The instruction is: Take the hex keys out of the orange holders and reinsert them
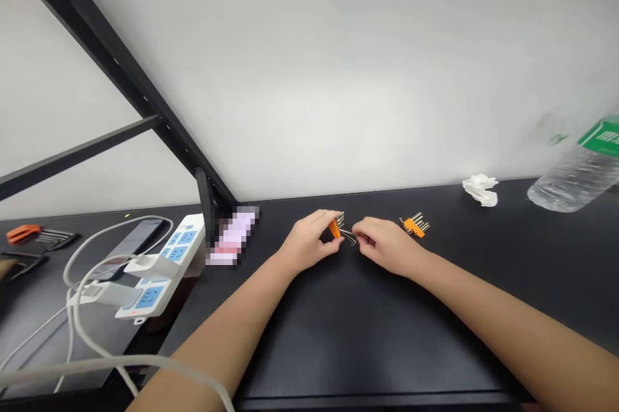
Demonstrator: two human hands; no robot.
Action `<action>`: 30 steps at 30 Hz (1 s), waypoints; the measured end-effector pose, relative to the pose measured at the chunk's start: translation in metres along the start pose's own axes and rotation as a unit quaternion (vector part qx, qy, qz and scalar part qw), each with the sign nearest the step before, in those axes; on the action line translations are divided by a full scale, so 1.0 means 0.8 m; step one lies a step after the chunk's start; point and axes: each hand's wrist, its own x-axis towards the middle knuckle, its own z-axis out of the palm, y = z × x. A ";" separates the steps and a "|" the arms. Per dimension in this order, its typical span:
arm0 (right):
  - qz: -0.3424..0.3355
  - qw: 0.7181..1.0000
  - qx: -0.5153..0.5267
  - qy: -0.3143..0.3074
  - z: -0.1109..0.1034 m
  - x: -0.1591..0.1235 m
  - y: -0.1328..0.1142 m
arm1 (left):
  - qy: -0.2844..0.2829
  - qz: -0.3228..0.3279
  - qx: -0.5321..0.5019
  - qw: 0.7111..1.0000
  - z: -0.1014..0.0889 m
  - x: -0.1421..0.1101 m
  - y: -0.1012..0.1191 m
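Note:
My left hand [309, 240] is closed on an orange hex key holder [334, 229] above the middle of the black table. Metal key ends stick out of its top, and several bent dark hex keys [349, 238] reach out to the right. Close beside it, my right hand [384, 244] pinches one of these hex keys with thumb and fingertips; the gripped end is hidden by the fingers. Just beyond my right wrist lies a second orange holder [414, 227] with several hex keys in it.
A white power strip [167, 270] with plugs and cables stands left, a cable crossing my left forearm. Nearby are a phone [130, 245], a pixelated pale item [235, 236] and a black frame [145, 93]. Crumpled tissue [480, 189] and a water bottle [573, 176] are right.

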 end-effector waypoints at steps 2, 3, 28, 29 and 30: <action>-0.009 1.000 -0.019 0.002 0.000 -0.001 0.003 | 0.000 0.009 0.006 1.000 0.001 0.000 0.000; -0.013 0.999 -0.036 0.001 -0.001 -0.002 0.003 | 0.001 0.015 0.010 1.000 0.001 0.000 -0.001; -0.075 0.993 -0.083 -0.047 -0.035 -0.011 -0.015 | -0.061 -0.038 0.046 0.996 0.004 -0.007 0.005; -0.073 0.993 -0.081 -0.045 -0.035 -0.011 -0.015 | -0.062 -0.032 0.050 0.996 0.004 -0.007 0.006; -0.070 0.994 -0.078 -0.040 -0.035 -0.011 -0.015 | -0.062 -0.023 0.054 0.996 0.004 -0.007 0.006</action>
